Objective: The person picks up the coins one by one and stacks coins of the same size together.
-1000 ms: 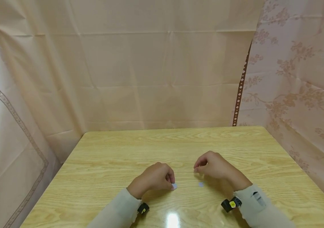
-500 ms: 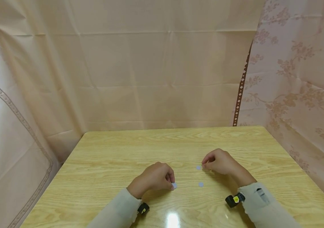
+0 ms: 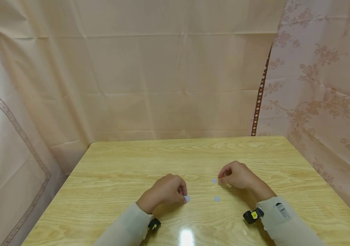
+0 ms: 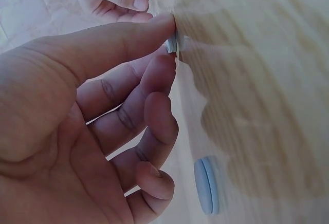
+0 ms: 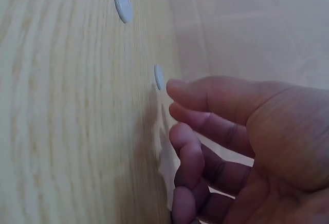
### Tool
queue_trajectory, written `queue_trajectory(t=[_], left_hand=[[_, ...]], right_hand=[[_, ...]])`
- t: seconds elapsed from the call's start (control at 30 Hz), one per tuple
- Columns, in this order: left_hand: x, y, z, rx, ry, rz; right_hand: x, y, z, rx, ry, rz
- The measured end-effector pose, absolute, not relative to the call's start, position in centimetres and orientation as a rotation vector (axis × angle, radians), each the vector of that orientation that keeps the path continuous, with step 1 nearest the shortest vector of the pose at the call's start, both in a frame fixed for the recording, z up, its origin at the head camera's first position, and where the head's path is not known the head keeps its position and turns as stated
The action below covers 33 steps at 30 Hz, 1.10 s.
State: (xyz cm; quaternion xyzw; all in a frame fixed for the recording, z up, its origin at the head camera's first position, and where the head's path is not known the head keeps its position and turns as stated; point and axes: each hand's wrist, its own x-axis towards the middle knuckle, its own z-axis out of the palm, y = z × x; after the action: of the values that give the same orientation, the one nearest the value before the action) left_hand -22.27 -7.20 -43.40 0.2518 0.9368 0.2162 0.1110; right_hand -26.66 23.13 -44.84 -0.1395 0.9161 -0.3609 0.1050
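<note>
My left hand point(image 3: 166, 190) pinches a small, flat, pale blue-white disc point(image 3: 187, 198) between thumb and fingertips, close over the table. In the left wrist view, another disc point(image 4: 206, 185) lies on the table beside the curled little finger. My right hand point(image 3: 236, 175) holds nothing, its fingers loosely bent and thumb near the index finger. Just left of those fingertips rests a far disc point(image 3: 214, 180), also seen as a thin oval disc point(image 5: 159, 77) near the thumb in the right wrist view. A nearer disc point(image 3: 217, 199) lies between the hands.
The wood-grain table point(image 3: 125, 164) has rounded far corners. Beige cloth point(image 3: 162, 85) hangs behind it, with flowered cloth point(image 3: 325, 85) on the right. Black straps with small cameras point(image 3: 250, 216) sit on both wrists, and a bright light reflection point(image 3: 186, 237) shows near the front.
My right hand has drawn back to the right and away, leaving the far disc uncovered on the table. My left hand, still pinching its disc, has shifted slightly left and away.
</note>
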Motion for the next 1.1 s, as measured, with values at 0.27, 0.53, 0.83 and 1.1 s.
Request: queue_trajectory(t=[0.27, 0.53, 0.83, 1.1], left_hand=[[-22.2, -7.3, -43.4, 0.717, 2.756, 0.645], [-22.1, -7.3, -43.4, 0.694, 2.764, 0.652], [-22.3, -7.4, -43.6, 0.711, 2.768, 0.655], [-22.2, -7.3, -43.5, 0.718, 2.767, 0.650]], right_hand=[[-25.8, 23.5, -45.4, -0.536, 2.620, -1.085], [-24.7, 22.8, -45.3, -0.666, 2.506, -1.095], [-23.6, 21.4, -44.5, -0.684, 2.459, -1.106], [-23.4, 21.5, -44.5, -0.631, 2.574, -1.072]])
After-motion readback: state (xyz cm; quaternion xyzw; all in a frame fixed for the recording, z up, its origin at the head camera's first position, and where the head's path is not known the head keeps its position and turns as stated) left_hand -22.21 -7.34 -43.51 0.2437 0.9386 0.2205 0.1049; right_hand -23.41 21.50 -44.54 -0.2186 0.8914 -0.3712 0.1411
